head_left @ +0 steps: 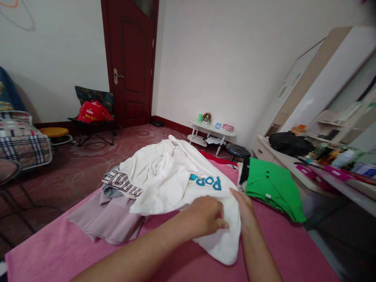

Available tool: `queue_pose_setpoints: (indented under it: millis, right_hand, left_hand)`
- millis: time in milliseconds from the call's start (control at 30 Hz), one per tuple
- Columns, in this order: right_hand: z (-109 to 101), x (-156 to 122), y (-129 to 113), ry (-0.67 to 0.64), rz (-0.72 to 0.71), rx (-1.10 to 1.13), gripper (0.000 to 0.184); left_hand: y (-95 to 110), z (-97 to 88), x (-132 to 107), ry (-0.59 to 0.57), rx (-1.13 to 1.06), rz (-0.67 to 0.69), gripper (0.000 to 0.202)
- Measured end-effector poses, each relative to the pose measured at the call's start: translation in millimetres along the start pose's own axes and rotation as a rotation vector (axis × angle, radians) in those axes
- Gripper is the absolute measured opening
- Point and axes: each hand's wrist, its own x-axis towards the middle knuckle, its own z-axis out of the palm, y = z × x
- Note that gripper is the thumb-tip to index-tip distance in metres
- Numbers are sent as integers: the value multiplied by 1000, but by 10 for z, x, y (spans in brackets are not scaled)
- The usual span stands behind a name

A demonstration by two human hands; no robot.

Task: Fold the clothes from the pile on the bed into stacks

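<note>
A white shirt with blue lettering lies across the pink-covered bed, bunched at the left and flatter at the right. Over its near part is my left hand, closed, fingers curled on the cloth. My right hand grips the shirt's right edge, thumb towards the lettering and the other fingers mostly hidden. To the left, a light purple garment and a piece with dark striped lettering stick out from under the shirt. A folded green garment rests on a stack right of my right hand.
A white side table with small items and a round black stool stand beyond the bed. At the right is a dresser bearing a black bag and bottles. A folding chair holds a red bag near the door.
</note>
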Motion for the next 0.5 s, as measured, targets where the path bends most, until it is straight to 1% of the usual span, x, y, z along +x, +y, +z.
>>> queue_pose_setpoints:
  millis: [67,100,167,267,333,400,433,500]
  right_hand:
    - [-144,74,-107,141,-51,133,33]
    - [-218,105,-164,180,-79,201,32]
    - [-354,147,-275,208,-144,303,30]
    - [-480,143,-422,210,-190,343,32]
    - [-471,89,-499,204,-195,319,38]
    - [-374,-9,-559,149,-187,251,47]
    - [-299,-74,-584,107,-184,201,50]
    - [-124,-228,-629,18,-169,96,53]
  left_hand:
    - [-167,-57,62,70,78,-68,25]
    - [-259,-71,94,94,88,-93,30]
    - [-431,-92,157,130,78,-126,40]
    - [-601,-145,242,197,40,-166,38]
    - [-642,-181,284,269,-5,-202,34]
    - [-643,-176,311,340,-49,-214,37]
    - [-636,-152,317,364,-64,-204,43]
    - [-626,-65,318,382,-82,-172,66]
